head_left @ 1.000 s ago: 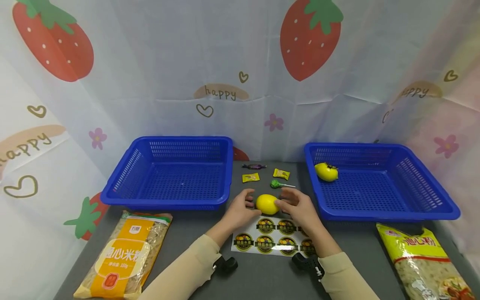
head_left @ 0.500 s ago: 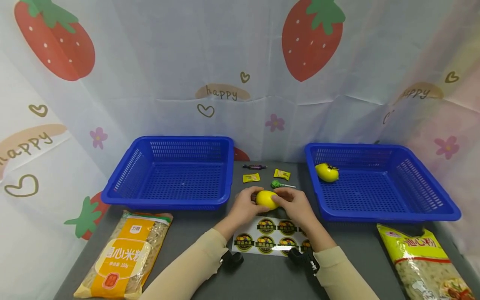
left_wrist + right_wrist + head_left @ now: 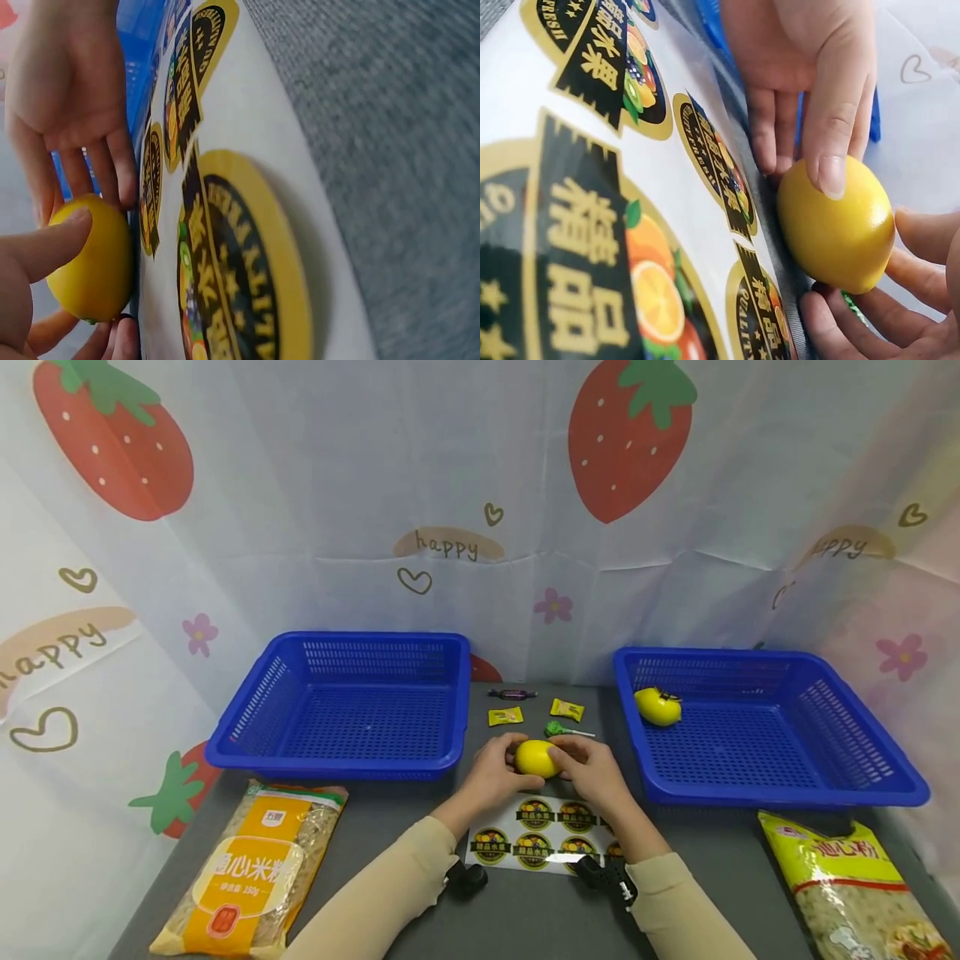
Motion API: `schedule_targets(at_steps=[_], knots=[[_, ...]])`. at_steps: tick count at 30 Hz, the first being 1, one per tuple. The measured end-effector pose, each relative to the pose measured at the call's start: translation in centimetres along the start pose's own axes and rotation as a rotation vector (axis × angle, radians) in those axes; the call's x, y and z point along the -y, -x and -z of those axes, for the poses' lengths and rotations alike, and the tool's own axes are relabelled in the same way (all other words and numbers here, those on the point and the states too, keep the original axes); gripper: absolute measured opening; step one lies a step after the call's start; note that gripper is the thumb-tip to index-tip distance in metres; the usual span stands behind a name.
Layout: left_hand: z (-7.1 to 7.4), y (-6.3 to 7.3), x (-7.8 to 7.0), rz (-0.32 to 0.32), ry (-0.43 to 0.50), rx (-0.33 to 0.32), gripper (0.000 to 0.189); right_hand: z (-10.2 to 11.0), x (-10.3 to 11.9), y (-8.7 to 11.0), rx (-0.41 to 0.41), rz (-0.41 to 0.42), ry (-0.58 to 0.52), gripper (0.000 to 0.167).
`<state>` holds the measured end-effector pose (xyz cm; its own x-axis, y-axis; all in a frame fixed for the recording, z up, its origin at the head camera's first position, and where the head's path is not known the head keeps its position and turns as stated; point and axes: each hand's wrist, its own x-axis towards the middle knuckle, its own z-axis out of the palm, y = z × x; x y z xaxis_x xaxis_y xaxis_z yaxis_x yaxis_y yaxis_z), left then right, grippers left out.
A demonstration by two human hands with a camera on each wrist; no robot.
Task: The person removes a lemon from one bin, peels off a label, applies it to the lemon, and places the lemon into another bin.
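A yellow lemon [image 3: 536, 759] is held between my two hands, just beyond the sheet of round fruit stickers [image 3: 536, 827]. My left hand [image 3: 491, 774] grips one side of it, the thumb lying across the skin in both wrist views. From the other side my right hand [image 3: 596, 777] holds it, thumb and curled fingers touching it, as the right wrist view shows. In the left wrist view the lemon [image 3: 94, 262] shows a small greenish tip. The sticker sheet [image 3: 667, 187] lies flat, black and gold labels on white, partly under the right wrist.
A blue basket [image 3: 217, 739] stands at left. In the right blue basket [image 3: 840, 795] lies another lemon [image 3: 658, 707] with a dark label. Behind the hands are two yellow candies [image 3: 506, 717], a purple one [image 3: 513, 694] and a green lollipop [image 3: 557, 728]. Pasta bags [image 3: 251, 868] [image 3: 855, 885] flank the table.
One second ago the lemon sat between loosely spread hands, with the right thumb near it. Both hands have closed in on it and moved it slightly away from the sheet; little differs since half a second ago.
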<state>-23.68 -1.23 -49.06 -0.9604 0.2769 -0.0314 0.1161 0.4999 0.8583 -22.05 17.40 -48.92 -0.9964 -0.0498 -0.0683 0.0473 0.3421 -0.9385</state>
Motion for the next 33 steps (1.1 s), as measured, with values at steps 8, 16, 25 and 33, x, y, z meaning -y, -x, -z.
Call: schedule_targets(at_steps=[8,16,25,33], knots=[[0.4,0.3,-0.1,0.068,0.041,-0.026,0.07,0.3,0.3,0.6,-0.003,0.036,0.018,0.045],[1.7,2.8,0.0,0.04,-0.014,-0.034,0.068,0.7,0.8,1.9,-0.06,0.147,0.191,0.049],[2.9,6.2,1.2,-0.07,-0.162,0.022,0.068,1.5,1.1,4.3,-0.049,0.08,0.313,0.039],[3.2,8.0,1.9,-0.079,-0.222,0.072,0.065,0.2,0.3,4.3,0.095,0.054,0.57,0.049]])
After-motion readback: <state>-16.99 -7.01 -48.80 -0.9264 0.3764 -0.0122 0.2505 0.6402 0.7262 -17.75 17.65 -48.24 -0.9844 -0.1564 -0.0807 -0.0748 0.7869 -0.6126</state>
